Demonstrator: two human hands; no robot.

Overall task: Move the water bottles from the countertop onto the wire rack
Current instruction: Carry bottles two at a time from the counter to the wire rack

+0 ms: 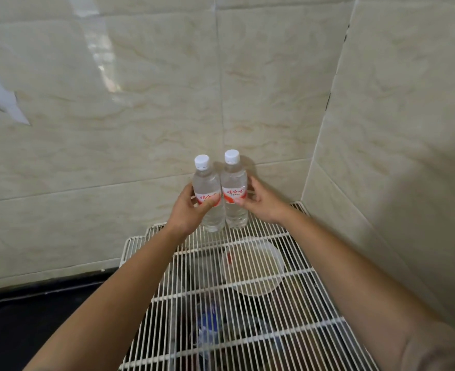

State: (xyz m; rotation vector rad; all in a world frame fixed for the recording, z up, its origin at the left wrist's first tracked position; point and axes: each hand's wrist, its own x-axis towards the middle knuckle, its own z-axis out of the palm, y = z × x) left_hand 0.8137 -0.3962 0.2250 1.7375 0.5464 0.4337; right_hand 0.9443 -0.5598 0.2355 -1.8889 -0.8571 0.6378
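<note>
Two clear water bottles stand upright side by side at the far end of the wire rack, sides touching; left bottle and right bottle each carry a white screw cap and a red-and-white label band round the middle; both look full; bases sit at the level of the rack wires, though true contact with the wires cannot be confirmed.

Left hand is wrapped round the left bottle from its outer side, thumb across the front of the label, fingers curled behind; right hand is wrapped likewise round the right bottle, thumb on the lower label edge; both grips closed on the bottles; forearms reach in from the near edge, over the rack.

Rack: white-coated wire, thin parallel rods running away from the viewer, thicker cross bars at intervals; it fits into the corner where the back wall meets the right side wall; both walls are glossy cream tile with faint veining.

Below the rack, seen through the rods: a round pale bowl, under the right forearm's inner side; something blue, blurred, not identifiable; dark countertop at left, beside the rack.
</note>
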